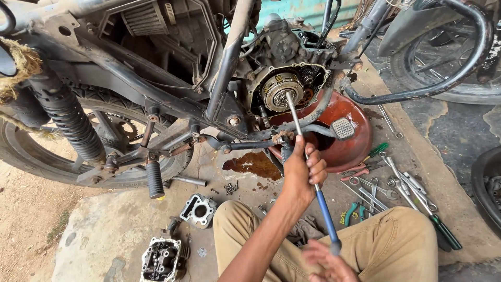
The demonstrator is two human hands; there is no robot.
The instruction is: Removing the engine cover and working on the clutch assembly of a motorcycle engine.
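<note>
My left hand [301, 175] is wrapped around the steel shaft of a long driver with a blue handle [323, 209]. Its tip rests on the round clutch [282, 90] inside the open engine case of a stripped motorcycle [156, 62]. My right hand [327, 263] is blurred at the bottom edge, against the dark butt of the handle. Whether its fingers close round the butt is unclear. I am crouched, with my tan trousers [396, 245] low in view.
A red basin [355, 141] sits under the engine beside an oil puddle [253, 164]. Spanners and pliers [386, 188] lie to the right on the concrete. A cylinder block [198, 210], a cylinder head [160, 258] and loose bolts [230, 187] lie to the left. The rear wheel [78, 151] is at left, and another motorcycle's wheel [443, 57] at top right.
</note>
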